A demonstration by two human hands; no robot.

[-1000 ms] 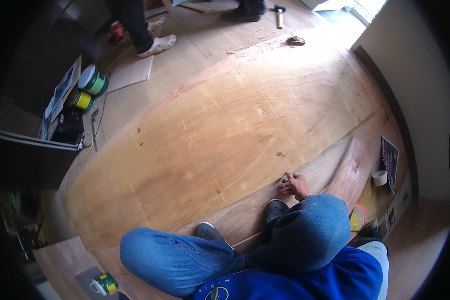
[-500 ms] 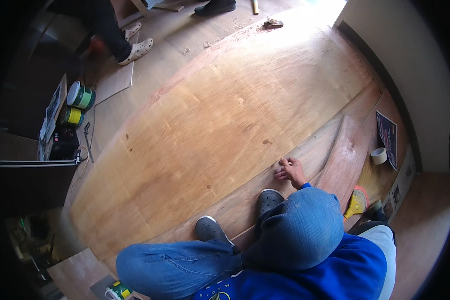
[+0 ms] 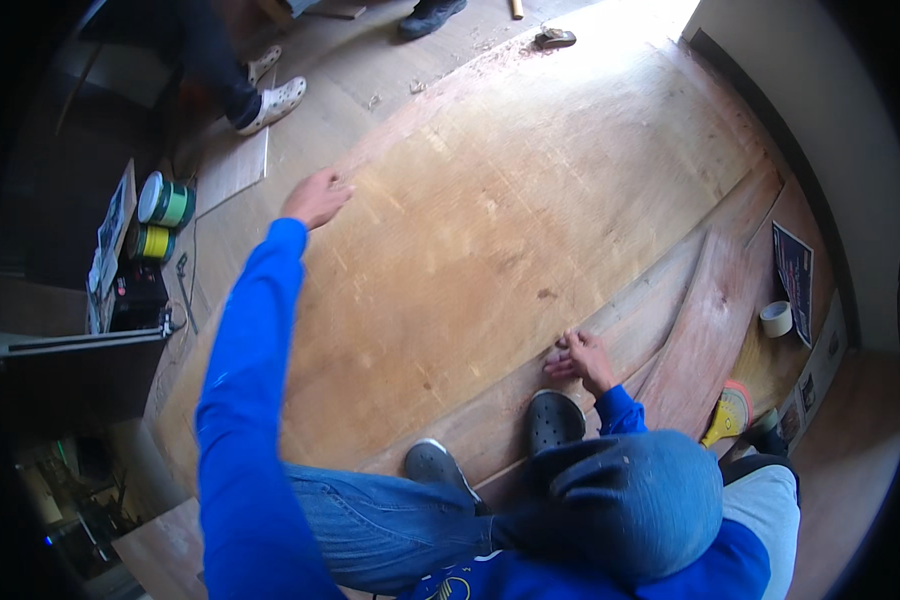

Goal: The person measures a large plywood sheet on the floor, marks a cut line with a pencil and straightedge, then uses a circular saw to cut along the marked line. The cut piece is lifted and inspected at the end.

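A large pale plywood sheet (image 3: 450, 260) with one curved edge spreads across the floor in front of me. Stretched far out to the left, my left hand (image 3: 318, 198) hovers at that curved edge, fingers loosely extended and holding nothing visible. My right hand (image 3: 585, 362) is low at the sheet's near edge, above a narrower board strip. Its thumb and fingertips come together in a pinch; whatever is between them, if anything, is too small to make out. My dark grey clogs (image 3: 553, 420) rest on the wood below that hand.
A curved plank (image 3: 698, 310), a tape roll (image 3: 776, 319), a printed sheet (image 3: 794, 275) and a yellow-handled brush (image 3: 727, 413) lie to the right. Two cans (image 3: 166, 200) stand at left. A block plane (image 3: 555, 38) sits among shavings at the far edge. Another person's light clogs (image 3: 274, 103) are at far left.
My left arm has come into view and reaches out to the sheet's far-left edge. The right hand keeps its pinch near the same spot. The view has shifted slightly.
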